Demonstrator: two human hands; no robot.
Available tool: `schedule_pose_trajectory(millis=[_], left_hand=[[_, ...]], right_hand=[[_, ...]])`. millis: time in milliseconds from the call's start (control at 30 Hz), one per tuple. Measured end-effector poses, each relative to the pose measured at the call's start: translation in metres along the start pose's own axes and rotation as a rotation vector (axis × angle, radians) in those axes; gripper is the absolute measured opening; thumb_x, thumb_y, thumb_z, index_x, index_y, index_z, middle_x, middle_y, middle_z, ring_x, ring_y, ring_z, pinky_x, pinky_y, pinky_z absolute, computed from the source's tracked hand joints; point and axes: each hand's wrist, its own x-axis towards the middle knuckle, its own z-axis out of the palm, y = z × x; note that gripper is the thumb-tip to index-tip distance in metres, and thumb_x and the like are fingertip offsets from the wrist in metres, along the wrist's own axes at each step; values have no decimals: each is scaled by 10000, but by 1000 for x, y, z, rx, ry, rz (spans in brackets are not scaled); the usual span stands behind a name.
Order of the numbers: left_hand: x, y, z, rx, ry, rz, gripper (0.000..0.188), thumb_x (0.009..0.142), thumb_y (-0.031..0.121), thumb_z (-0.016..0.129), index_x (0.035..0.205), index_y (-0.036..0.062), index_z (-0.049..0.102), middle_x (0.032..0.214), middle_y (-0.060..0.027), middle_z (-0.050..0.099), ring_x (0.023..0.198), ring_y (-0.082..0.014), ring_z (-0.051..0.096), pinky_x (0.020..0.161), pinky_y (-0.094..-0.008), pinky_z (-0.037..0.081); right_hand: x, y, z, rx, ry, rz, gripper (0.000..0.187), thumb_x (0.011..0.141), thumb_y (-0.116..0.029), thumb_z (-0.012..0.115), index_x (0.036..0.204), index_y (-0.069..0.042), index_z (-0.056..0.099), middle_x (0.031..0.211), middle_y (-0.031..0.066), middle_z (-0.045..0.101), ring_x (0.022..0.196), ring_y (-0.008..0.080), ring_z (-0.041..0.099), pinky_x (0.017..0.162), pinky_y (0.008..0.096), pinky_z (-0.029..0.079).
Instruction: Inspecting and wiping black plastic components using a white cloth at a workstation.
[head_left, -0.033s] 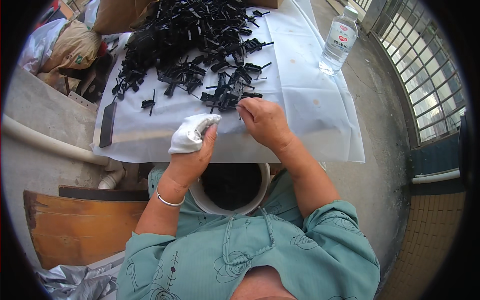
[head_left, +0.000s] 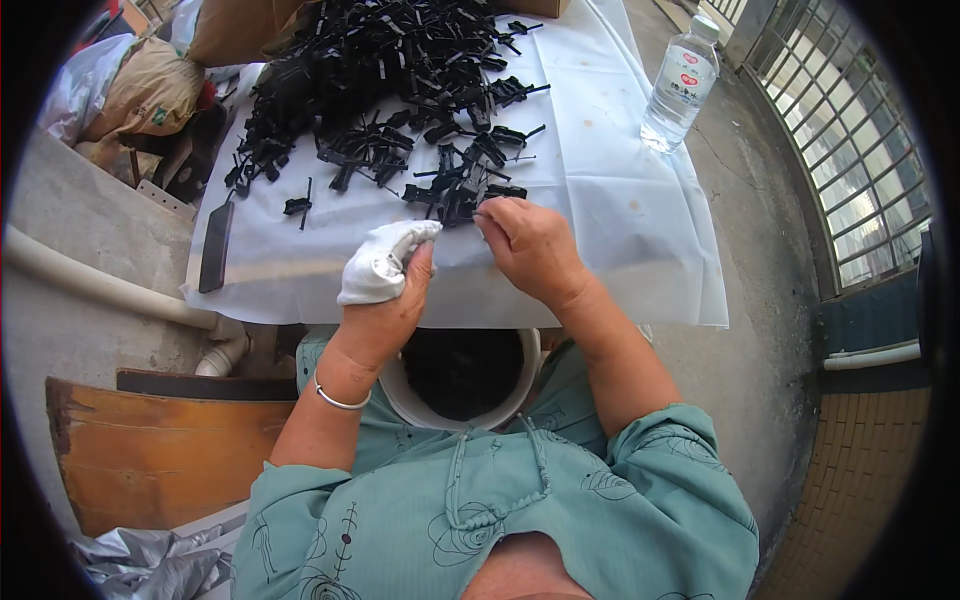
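Observation:
My left hand [head_left: 400, 285] is at the near side of the table, its fingers covered by a white cloth or glove [head_left: 378, 268]. The bare thumb presses against the covered fingers; anything between them is hidden. To its right, my right hand [head_left: 530, 240] is closed in a pinch beside the nearest black plastic parts [head_left: 460, 195]. What its fingertips hold, if anything, is too small to make out. A large heap of similar black parts [head_left: 350, 60], with thin pins sticking out, covers the far side of the table. One single part [head_left: 298, 206] lies apart on the left.
White sheeting [head_left: 620, 240] covers the table. A clear water bottle [head_left: 680, 90] stands at its right edge, and a dark flat bar [head_left: 215, 248] lies at the left. Below the front edge, a white bucket [head_left: 525, 385] with dark contents sits between my legs.

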Motion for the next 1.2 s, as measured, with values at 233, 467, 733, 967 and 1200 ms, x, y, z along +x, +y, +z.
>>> schedule_pose_trajectory(millis=[233, 467, 733, 967, 1200], left_hand=[[23, -13, 11, 20, -58, -108, 274, 842, 136, 586, 1062, -21, 537, 911, -153, 612, 782, -241, 612, 689, -298, 483], [13, 0, 7, -598, -220, -359, 284, 887, 119, 524, 1141, -6, 505, 891, -25, 576, 716, -44, 513, 572, -201, 440], [6, 8, 12, -424, -68, -278, 282, 832, 21, 550, 1108, -33, 537, 907, -49, 592, 730, -67, 521, 607, -213, 464], [4, 14, 17, -198, 1, -2, 274, 809, 27, 554, 1072, -49, 555, 902, -131, 622, 791, -167, 600, 712, -278, 492], [0, 4, 20, 60, 64, 158, 274, 793, 20, 550, 1052, -67, 558, 925, -184, 618, 831, -273, 617, 755, -313, 489]], right_hand=[[-4, -22, -4, -4, -43, -326, 179, 707, 2, 625, 867, -19, 547, 644, 80, 544, 520, 254, 533, 468, 345, 432], [-4, -33, -2, 372, 41, 214, 122, 791, -69, 644, 855, -26, 550, 614, 24, 481, 489, 116, 432, 461, 248, 365], [-8, -24, -4, 659, -216, 311, 232, 917, -194, 515, 795, -4, 568, 637, -30, 481, 613, 61, 405, 544, 231, 374], [-16, -26, 10, 720, -190, 408, 258, 927, -184, 486, 755, -5, 555, 631, -17, 494, 611, 60, 412, 545, 235, 380], [-20, -34, 24, 683, -141, 462, 265, 933, -168, 462, 743, -2, 542, 629, -19, 498, 606, 61, 415, 541, 239, 379]])
